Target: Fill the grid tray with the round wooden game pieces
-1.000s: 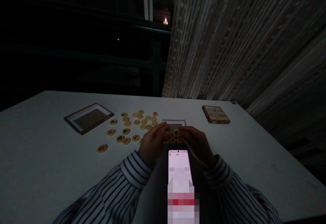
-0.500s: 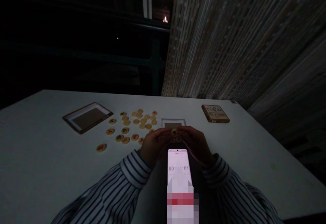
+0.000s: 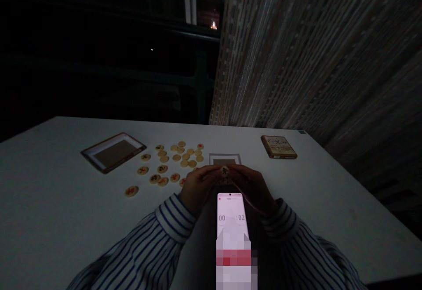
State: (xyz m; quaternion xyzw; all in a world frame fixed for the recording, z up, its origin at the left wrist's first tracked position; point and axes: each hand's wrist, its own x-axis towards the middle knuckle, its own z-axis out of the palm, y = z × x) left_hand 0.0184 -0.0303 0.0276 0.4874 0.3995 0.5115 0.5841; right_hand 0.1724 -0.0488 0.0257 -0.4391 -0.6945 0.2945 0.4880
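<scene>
My left hand and my right hand meet at the fingertips in the middle of the table. Between them is a round xiangqi piece with a dark character facing me, pinched by the fingers of both hands. More pieces show dimly below it in the gap between my palms, and how they lie is hard to make out. Left of my left hand several loose xiangqi pieces are scattered, some with red or black characters up, others blank side up. Just beyond my fingertips lies a pale-rimmed tray, partly covered by my hands.
On the white table, an open shallow box part lies at the left and a printed flat box at the right. A lit phone showing a timer is in front of me. A string curtain hangs behind the table.
The held piece has turned a little and shifted slightly left, with my right fingertips moving left too. The phone's timer has gone from 01 to 02. The scattered pieces have not moved.
</scene>
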